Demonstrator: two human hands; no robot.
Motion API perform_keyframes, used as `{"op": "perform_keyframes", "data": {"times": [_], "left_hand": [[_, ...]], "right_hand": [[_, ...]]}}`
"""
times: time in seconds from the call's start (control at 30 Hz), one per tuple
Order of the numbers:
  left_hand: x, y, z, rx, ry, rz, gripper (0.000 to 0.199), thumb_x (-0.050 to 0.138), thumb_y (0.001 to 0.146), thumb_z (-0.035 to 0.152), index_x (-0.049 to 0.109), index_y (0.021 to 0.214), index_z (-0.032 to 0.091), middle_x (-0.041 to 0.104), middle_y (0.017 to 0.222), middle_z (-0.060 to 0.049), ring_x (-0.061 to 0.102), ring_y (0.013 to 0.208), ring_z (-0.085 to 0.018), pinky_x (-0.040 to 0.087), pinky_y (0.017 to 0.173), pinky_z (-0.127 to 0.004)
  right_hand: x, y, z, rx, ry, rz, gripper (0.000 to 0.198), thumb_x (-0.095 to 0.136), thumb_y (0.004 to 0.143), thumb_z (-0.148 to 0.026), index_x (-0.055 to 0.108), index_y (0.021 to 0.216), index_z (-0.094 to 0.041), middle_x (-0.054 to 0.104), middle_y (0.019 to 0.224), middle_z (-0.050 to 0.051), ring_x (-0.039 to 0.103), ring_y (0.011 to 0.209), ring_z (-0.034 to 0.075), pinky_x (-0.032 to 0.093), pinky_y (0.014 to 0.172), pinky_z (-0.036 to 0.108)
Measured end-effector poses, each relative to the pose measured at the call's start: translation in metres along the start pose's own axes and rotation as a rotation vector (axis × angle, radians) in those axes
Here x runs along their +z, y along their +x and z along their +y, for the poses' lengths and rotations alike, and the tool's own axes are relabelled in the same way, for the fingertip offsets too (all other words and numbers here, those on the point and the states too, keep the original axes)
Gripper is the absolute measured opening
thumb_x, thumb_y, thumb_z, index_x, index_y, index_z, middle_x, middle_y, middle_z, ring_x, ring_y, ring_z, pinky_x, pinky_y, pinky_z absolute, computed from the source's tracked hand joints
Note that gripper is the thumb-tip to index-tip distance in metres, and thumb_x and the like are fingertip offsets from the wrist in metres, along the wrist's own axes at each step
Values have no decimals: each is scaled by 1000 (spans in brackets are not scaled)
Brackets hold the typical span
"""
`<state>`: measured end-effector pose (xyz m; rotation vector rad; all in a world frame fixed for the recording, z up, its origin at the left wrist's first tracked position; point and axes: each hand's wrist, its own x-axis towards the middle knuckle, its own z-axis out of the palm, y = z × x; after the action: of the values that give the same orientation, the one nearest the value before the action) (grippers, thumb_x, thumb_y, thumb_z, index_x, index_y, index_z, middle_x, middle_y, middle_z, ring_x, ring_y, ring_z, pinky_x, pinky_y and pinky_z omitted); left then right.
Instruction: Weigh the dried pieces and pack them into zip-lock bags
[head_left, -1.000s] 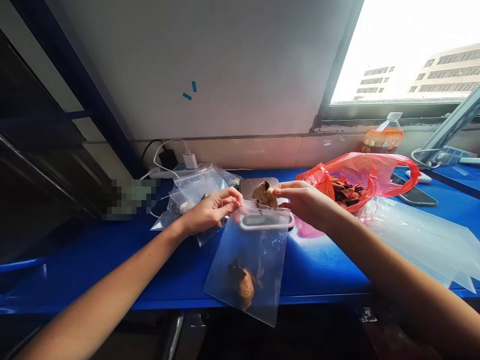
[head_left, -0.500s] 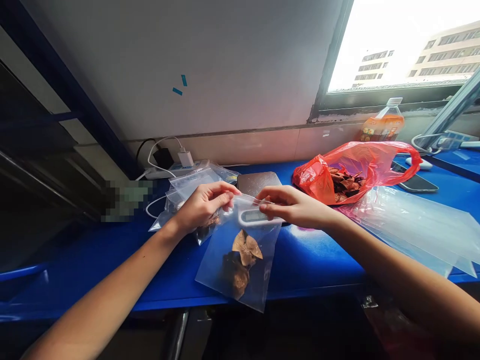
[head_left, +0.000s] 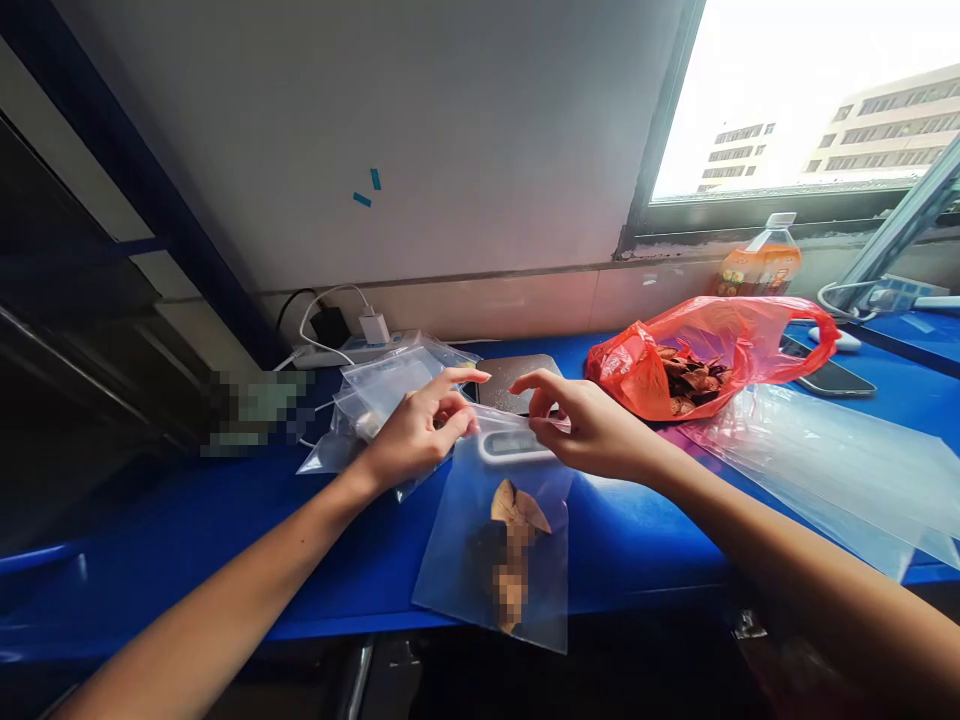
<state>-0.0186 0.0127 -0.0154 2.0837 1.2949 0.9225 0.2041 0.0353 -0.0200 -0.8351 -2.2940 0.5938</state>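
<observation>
A clear plastic bag [head_left: 450, 570] hangs upright in front of me, with brown dried, leaf-like pieces [head_left: 520, 508] at its lower middle, partly blurred. My left hand [head_left: 424, 425] pinches the top left of the bag between thumb and curled fingers, its index finger stretched out above the edge. At the top right, my right hand [head_left: 589, 425] grips the bag's edge with its thumb and bent fingers, index finger arched and raised. Behind the bag lies a digital scale with a metal platform [head_left: 525, 372]; its white-framed display [head_left: 517, 447] shows through the plastic.
More clear bags [head_left: 390, 385] lie piled at left beside a power strip [head_left: 330, 355] with chargers. On the right are a red plastic bag [head_left: 630, 375] of dried brown pieces, flat clear bags [head_left: 832, 455], a phone [head_left: 840, 378] and an orange-labelled bottle [head_left: 761, 268]. The blue table's edge [head_left: 637, 600] is near me.
My hands have moved slightly apart along the bag's top edge, and both index fingers have lifted off it. The bag has shifted a little right and hangs straighter.
</observation>
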Motion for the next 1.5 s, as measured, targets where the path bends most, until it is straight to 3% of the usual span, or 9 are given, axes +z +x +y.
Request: {"op": "perform_keyframes", "data": {"times": [0.07, 0.23, 0.4, 0.5, 0.67, 0.83, 0.97, 1.13, 1.5], "left_hand": [[6, -3, 5, 87, 76, 21, 37, 53, 86, 20, 51, 123, 22, 67, 71, 2, 62, 65, -12, 47, 58, -21], [17, -11, 11, 239, 128, 54, 34, 53, 87, 17, 50, 121, 23, 72, 82, 0, 66, 71, -13, 41, 47, -17], [26, -14, 6, 321, 106, 33, 43, 54, 88, 14, 38, 127, 23, 72, 91, -2, 70, 83, -14, 52, 76, -26], [30, -14, 7, 272, 76, 18, 37, 54, 89, 19, 38, 123, 23, 71, 93, -2, 70, 83, -14, 52, 78, -27], [30, -14, 13, 61, 52, 48, 23, 57, 87, 32, 47, 104, 20, 67, 77, 0, 66, 69, -15, 47, 54, -22], [25, -10, 17, 150, 183, -3, 21, 51, 91, 32, 61, 80, 16, 66, 73, -1, 60, 66, -13, 44, 62, -24], [16, -9, 26, 173, 229, 27, 20, 53, 88, 29, 64, 78, 16, 64, 67, 1, 56, 59, -12, 41, 57, -23], [5, -8, 33, 61, 198, 114, 21, 56, 85, 32, 65, 76, 15, 65, 66, 0, 55, 56, -12, 40, 51, -22], [-17, 1, 19, -53, 154, 203, 24, 59, 82, 38, 64, 74, 16, 65, 65, -1, 55, 53, -12, 41, 48, -21]], "right_hand": [[3, -1, -3, -36, -4, -8, 36, 50, 76, -5, 51, 109, -18, 61, 80, -1, 54, 70, 10, 39, 63, 22], [10, -3, -10, -75, 135, -13, 13, 50, 81, -10, 47, 90, -19, 60, 80, 0, 54, 68, 10, 39, 60, 22], [19, -5, -12, -21, 156, 15, 23, 51, 75, -7, 42, 91, -21, 58, 79, -2, 54, 69, 11, 39, 59, 22], [23, -5, -13, 18, 138, 9, 25, 50, 74, -7, 39, 91, -21, 57, 78, -1, 53, 68, 12, 38, 57, 22], [25, -6, -16, 66, 68, 68, 29, 47, 78, -9, 36, 101, -22, 54, 74, -3, 50, 62, 12, 37, 56, 23], [28, -7, -16, 33, 56, 105, 34, 47, 77, -7, 34, 105, -21, 54, 74, -2, 52, 66, 12, 39, 60, 24], [25, -5, -17, -25, 128, 91, 28, 46, 82, -11, 33, 104, -21, 54, 77, -2, 52, 66, 11, 39, 59, 23], [15, 0, -19, -43, 180, 97, 25, 46, 82, -11, 31, 99, -21, 53, 77, -2, 50, 65, 10, 41, 63, 25], [12, 3, 0, -68, 3, 132, 33, 42, 82, -9, 24, 107, -23, 53, 84, 0, 50, 69, 12, 41, 62, 26]]}}
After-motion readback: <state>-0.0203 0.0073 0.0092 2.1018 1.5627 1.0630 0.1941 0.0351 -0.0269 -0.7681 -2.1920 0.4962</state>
